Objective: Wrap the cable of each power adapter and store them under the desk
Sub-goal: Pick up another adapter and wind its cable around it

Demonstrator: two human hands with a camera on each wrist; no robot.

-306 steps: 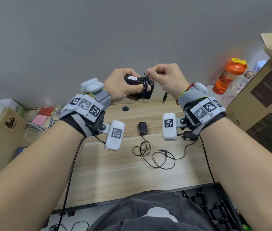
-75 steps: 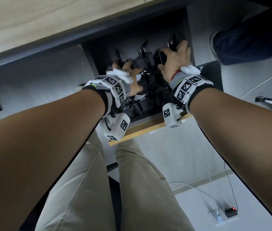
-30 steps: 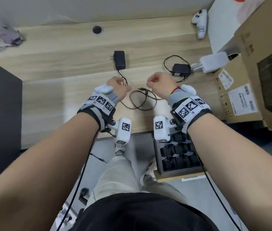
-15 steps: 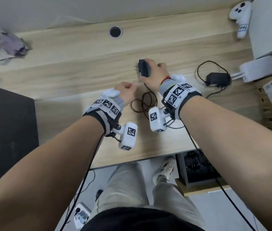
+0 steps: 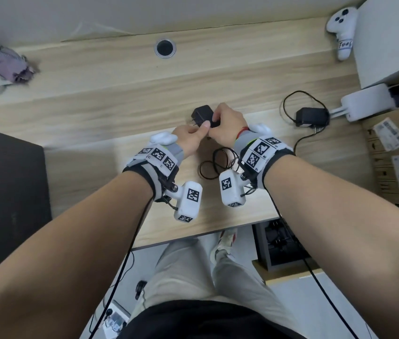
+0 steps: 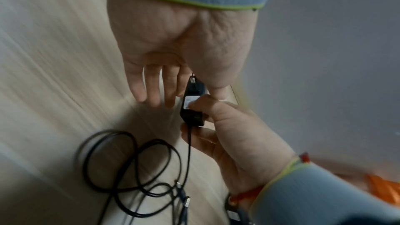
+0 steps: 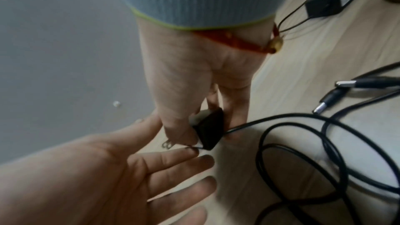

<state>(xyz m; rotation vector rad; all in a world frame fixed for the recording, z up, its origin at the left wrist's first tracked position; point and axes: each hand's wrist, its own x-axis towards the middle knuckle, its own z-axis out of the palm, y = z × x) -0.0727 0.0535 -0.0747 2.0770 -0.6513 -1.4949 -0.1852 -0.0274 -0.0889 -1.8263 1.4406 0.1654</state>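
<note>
Head view shows the right hand [image 5: 225,127] gripping a small black plastic power adapter [image 5: 202,115] just above the pale wooden counter [image 5: 110,99], thumb and curled fingers clamped round its body. Its thin black cable [image 5: 218,162] trails from the adapter into loose loops lying on the counter between the wrists. The left hand [image 5: 189,138] is beside the adapter with fingers straight and spread, thumb tip at the adapter's side. A second black power adapter [image 5: 312,116] lies on the counter to the right, well apart, its own cable looped around it. A dark storage tray [image 5: 264,250] sits on the floor under the counter's edge.
</note>
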